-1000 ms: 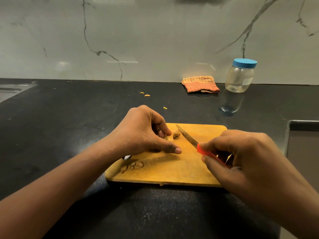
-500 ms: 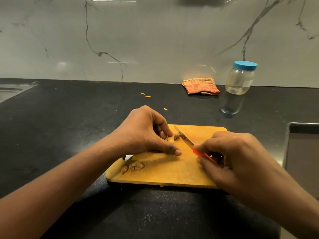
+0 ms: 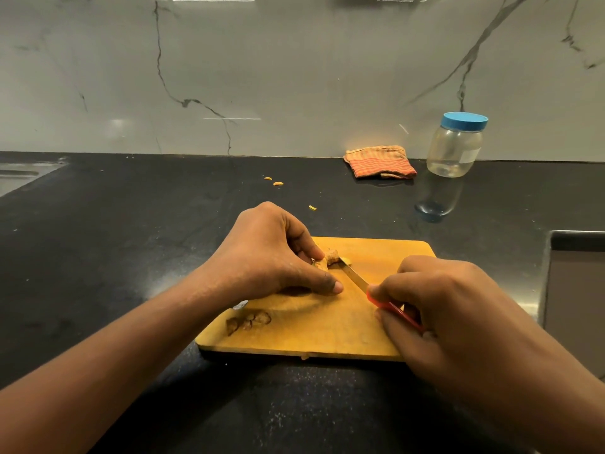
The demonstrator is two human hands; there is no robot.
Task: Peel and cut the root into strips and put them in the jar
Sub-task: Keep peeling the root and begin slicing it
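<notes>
A small tan root (image 3: 331, 257) lies on the yellow wooden cutting board (image 3: 314, 335). My left hand (image 3: 271, 253) pinches the root from the left, and most of the root is hidden under its fingers. In my right hand (image 3: 435, 299) is a knife (image 3: 355, 278) with a red handle, its blade tip touching the root's right end. A small pile of brown peel (image 3: 248, 322) sits near the board's left front corner. The clear jar (image 3: 455, 145) with a blue lid stands shut at the back right by the wall.
A folded orange striped cloth (image 3: 379, 161) lies left of the jar. Small orange scraps (image 3: 277, 183) dot the black counter behind the board. A recessed sink (image 3: 576, 290) opens at the right and a steel drainer (image 3: 19, 175) at the far left.
My right hand has slid the knife left and away, so the blade tip now meets the root's end. My left hand has kept its hold on the root.
</notes>
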